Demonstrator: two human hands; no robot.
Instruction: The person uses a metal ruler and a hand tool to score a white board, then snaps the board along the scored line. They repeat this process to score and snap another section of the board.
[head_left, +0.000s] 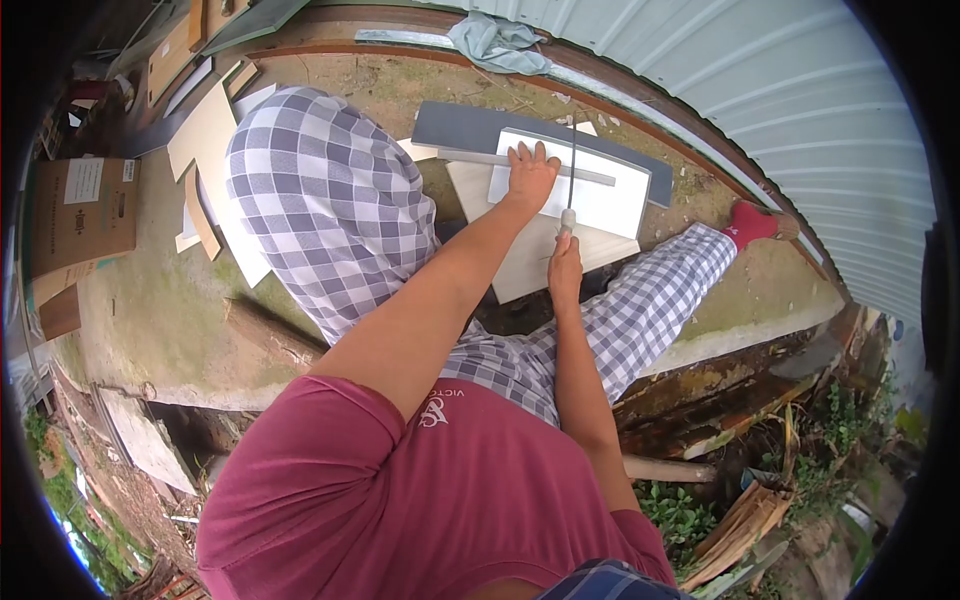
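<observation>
My left hand (533,178) presses down on a narrow grey strip (592,176), fingers spread across it. The strip lies over a white board (622,198). Closed round the pale handle of a saw (572,165) is my right hand (565,268). The saw's long thin blade appears edge-on and crosses the strip just right of my left fingers. Under the white board are a dark grey panel (465,125) and a pale wood-grain board (510,270).
My legs in checked trousers (310,170) flank the boards. Cut board pieces (205,130) and a cardboard box (85,215) lie left. A corrugated metal wall (770,80) rises at right, and a cloth (498,42) hangs over the rail. The concrete ledge (760,335) drops off towards plants.
</observation>
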